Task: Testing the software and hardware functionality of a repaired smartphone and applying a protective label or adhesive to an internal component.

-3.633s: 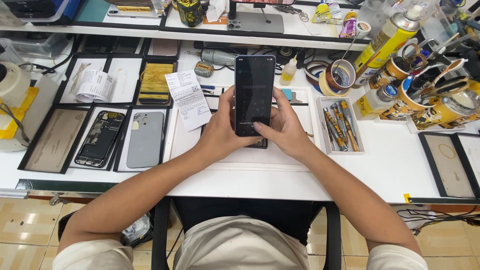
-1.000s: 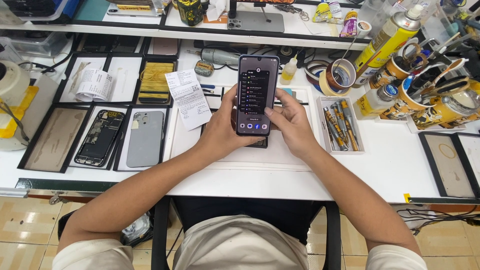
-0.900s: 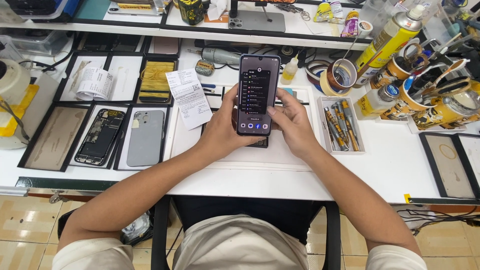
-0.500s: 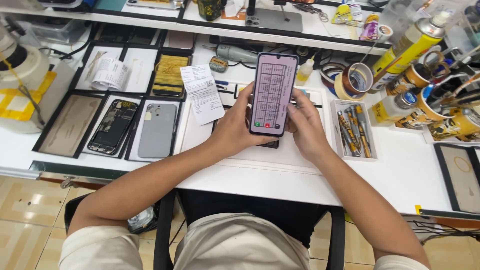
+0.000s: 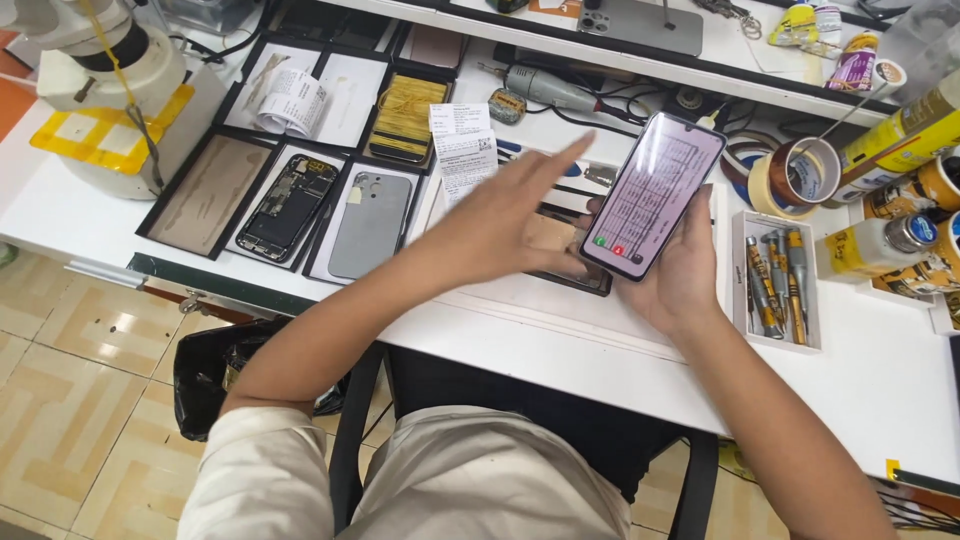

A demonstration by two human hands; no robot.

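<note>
The left hand (image 5: 500, 225) hovers flat, fingers spread, holding nothing, above the white surface (image 5: 880, 390). The right hand (image 5: 675, 270) cradles the lit phone (image 5: 655, 195) from behind, raised and tilted. It looks thin, stiff, slick glass, fragile; best held by its edges.

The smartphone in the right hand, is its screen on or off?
On: the smartphone, held in the right hand, shows a lit pinkish grid with coloured buttons below.

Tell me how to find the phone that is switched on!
Start at the white workbench and the tray of screwdrivers on its right side. Just left of it, the right hand holds a phone. Only its screen glows; the others lie opened in black trays.
</note>
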